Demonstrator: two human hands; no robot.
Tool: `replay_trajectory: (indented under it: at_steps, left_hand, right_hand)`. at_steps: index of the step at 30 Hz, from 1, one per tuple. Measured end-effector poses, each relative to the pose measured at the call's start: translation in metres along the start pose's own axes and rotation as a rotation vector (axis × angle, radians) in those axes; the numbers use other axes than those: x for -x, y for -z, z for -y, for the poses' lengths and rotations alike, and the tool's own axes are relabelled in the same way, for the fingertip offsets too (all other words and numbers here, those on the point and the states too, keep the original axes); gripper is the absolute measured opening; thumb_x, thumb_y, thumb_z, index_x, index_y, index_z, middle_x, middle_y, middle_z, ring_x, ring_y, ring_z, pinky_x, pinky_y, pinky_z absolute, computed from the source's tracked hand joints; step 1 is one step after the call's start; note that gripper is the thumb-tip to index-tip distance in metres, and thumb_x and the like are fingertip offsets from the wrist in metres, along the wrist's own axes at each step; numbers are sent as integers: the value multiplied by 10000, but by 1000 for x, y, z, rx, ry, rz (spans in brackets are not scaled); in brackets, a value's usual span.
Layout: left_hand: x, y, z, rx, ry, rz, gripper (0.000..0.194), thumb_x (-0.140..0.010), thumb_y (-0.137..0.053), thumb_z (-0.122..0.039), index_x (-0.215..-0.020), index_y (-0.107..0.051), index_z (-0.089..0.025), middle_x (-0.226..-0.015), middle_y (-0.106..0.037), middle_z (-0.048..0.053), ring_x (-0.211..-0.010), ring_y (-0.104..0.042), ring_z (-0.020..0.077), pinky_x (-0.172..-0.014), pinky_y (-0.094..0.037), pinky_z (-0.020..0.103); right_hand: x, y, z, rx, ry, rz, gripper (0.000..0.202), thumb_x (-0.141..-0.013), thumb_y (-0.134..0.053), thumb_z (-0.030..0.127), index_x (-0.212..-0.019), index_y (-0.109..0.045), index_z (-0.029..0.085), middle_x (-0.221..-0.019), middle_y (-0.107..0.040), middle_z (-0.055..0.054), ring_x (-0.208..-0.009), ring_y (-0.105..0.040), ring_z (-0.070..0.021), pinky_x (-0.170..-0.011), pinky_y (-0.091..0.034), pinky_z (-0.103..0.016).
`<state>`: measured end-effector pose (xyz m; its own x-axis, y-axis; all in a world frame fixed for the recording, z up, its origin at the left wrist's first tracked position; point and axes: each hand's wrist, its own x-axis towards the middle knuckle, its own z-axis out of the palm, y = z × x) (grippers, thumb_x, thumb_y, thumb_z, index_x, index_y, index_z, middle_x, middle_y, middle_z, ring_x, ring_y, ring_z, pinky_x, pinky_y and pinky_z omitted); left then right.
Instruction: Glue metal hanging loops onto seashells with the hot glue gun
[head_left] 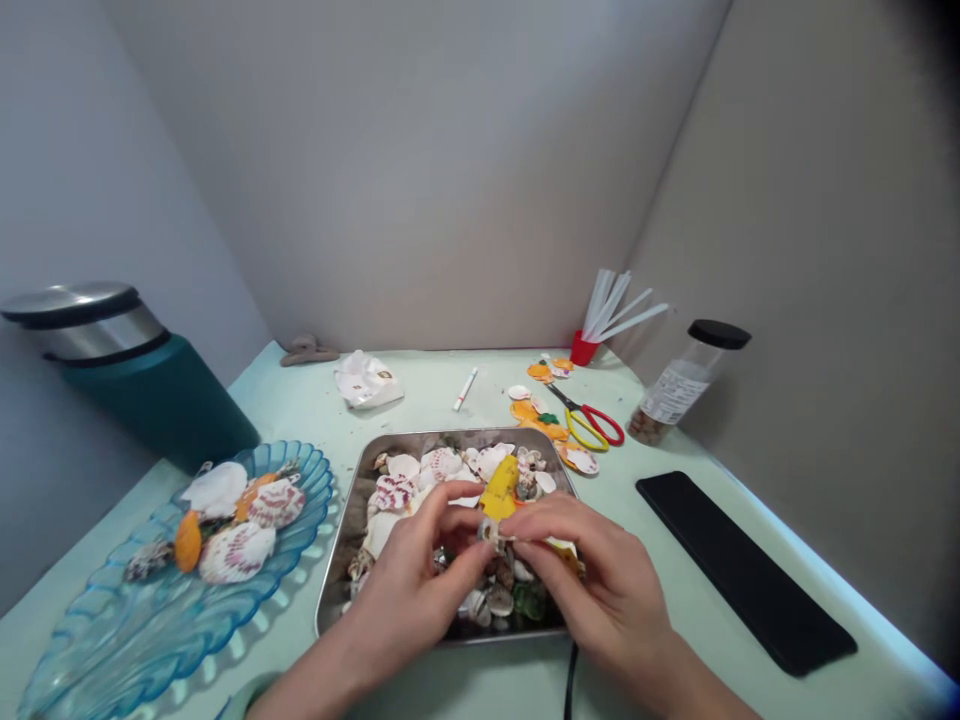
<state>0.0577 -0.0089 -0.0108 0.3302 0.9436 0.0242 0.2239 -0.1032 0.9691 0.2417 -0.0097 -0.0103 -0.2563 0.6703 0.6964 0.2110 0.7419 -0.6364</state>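
Observation:
My left hand (420,570) and my right hand (600,570) meet over a metal tray (341,540) heaped with seashells (442,465). Between my fingertips is a small pale shell (489,531), pinched from both sides; its finer shape is hard to make out. Just behind my fingers a yellow tool (500,488) with a bit of orange, seemingly a glue gun, lies on the shells, partly covered by my right hand. Green glassy pieces (529,600) and small snail shells sit below my fingers in the tray.
Left stands a blue scalloped dish (150,640) with shells, beside a teal bottle (165,400). Behind the tray are a crumpled white bag (367,380), a white stick (466,390), scissors (589,420) and orange cutouts (536,415). Rightward are a red cup (583,348), a jar (675,390) and a black strip (742,570).

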Motion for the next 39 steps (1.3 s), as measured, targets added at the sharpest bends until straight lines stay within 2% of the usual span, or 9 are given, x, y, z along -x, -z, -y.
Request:
replay_trajectory:
  at_steps: [6, 12, 17, 23, 26, 31, 33, 36, 39]
  left_hand:
    - [1, -1, 5, -138, -46, -16, 348, -889, -522, -277, -1215, -403, -253, -994, -689, 41, -842, -624, 179, -797, -483, 324]
    - [2, 0, 9, -251, -87, -54, 353, -874, -527, -230, -1204, -403, -243, -1114, -666, 68, -910, -636, 181, -844, -479, 331]
    - [-2, -1, 4, -270, -121, -30, 374, -841, -587, -205, -1175, -428, -261, -1107, -703, 27, -1032, -634, 171, -922, -444, 292]
    - [-1, -3, 0, -280, -96, -42, 360, -846, -555, -176, -1177, -436, -252, -1070, -707, 21, -965, -653, 168, -859, -473, 293]
    - [1, -3, -1, -273, -75, -32, 336, -866, -535, -200, -1181, -434, -255, -1060, -698, 18, -937, -652, 168, -828, -484, 296]
    - [2, -2, -2, -264, -81, -9, 308, -886, -517, -226, -1183, -437, -249, -1046, -689, 23, -949, -642, 171, -855, -476, 312]
    - [2, -1, -1, -247, -75, -15, 303, -884, -524, -231, -1177, -446, -248, -1072, -682, 33, -1003, -629, 180, -901, -461, 330]
    - [0, 1, 0, -175, -37, -47, 294, -883, -531, -244, -1168, -459, -248, -1103, -666, 48, -1059, -611, 193, -922, -465, 342]
    - [-2, 1, 0, -124, -3, -74, 297, -877, -540, -259, -1165, -469, -242, -1102, -660, 57, -1049, -612, 197, -908, -480, 342]
  right_hand:
    - [1, -2, -10, 122, 205, 86, 268, -821, -555, -21, -1013, -590, 163, -929, -717, -75, -836, -654, -174, -767, -510, -321]
    - [3, -2, -9, 325, 303, 159, 224, -805, -548, 16, -984, -569, 148, -908, -716, -93, -728, -623, -195, -639, -488, -337]
    - [4, -6, -11, 239, 176, 118, 214, -818, -543, 12, -957, -544, 174, -879, -683, -78, -767, -621, -186, -702, -495, -340]
    - [5, -10, -16, 146, 60, 117, 194, -835, -533, 26, -945, -531, 187, -886, -643, -66, -838, -606, -178, -764, -493, -324]
    - [7, -10, -15, 123, -5, 111, 170, -849, -519, 40, -934, -530, 187, -848, -618, -53, -808, -597, -165, -732, -489, -305]
    - [5, -10, -11, 79, 3, 125, 164, -847, -524, 43, -914, -524, 193, -846, -618, -45, -790, -595, -163, -721, -486, -312]
    - [4, -8, -9, 10, 12, 76, 174, -850, -518, 41, -923, -526, 199, -844, -620, -36, -794, -602, -156, -722, -495, -301]
    - [3, 0, -9, -29, -32, -95, 147, -874, -505, 78, -922, -527, 214, -841, -614, -20, -820, -613, -151, -750, -501, -297]
    - [2, 15, -17, 236, -181, -273, 46, -922, -467, 194, -893, -483, 226, -926, -626, -37, -799, -628, -150, -730, -508, -294]
